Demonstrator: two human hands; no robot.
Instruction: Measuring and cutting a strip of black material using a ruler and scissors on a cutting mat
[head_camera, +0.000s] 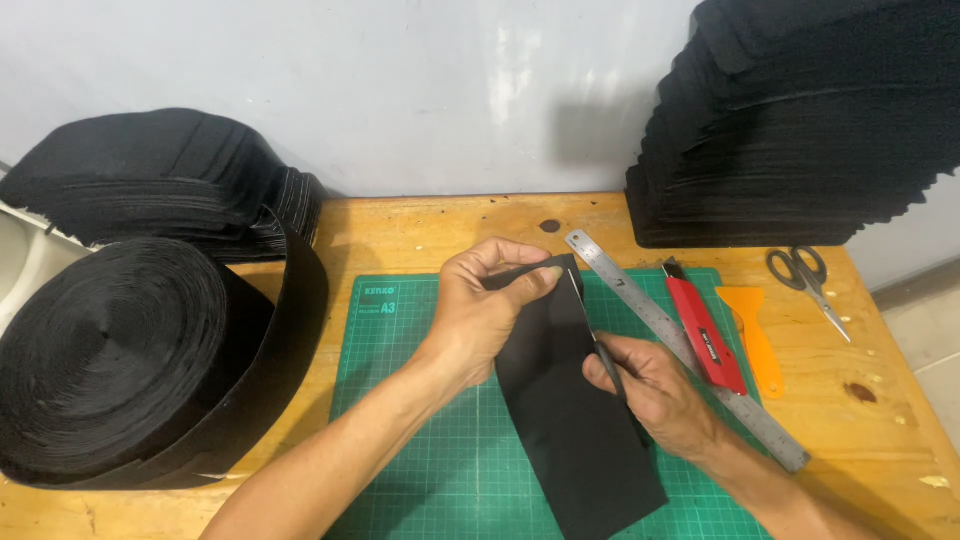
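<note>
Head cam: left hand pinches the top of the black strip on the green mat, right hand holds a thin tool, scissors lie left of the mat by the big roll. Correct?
Not quite: the scissors lie right of the green mat, near the orange scraper, not by the big roll. The rest holds in the head view: the left hand pinches the top of the black strip, and the right hand holds a thin tool.

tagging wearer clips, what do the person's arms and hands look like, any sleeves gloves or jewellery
Both hands are bare: no gloves, and no rings show on the left hand or the right hand. Both forearms are bare as far as the frame shows, so no sleeve or cuff is in view. No watch or band shows on either wrist. The nails look short and plain.
</note>
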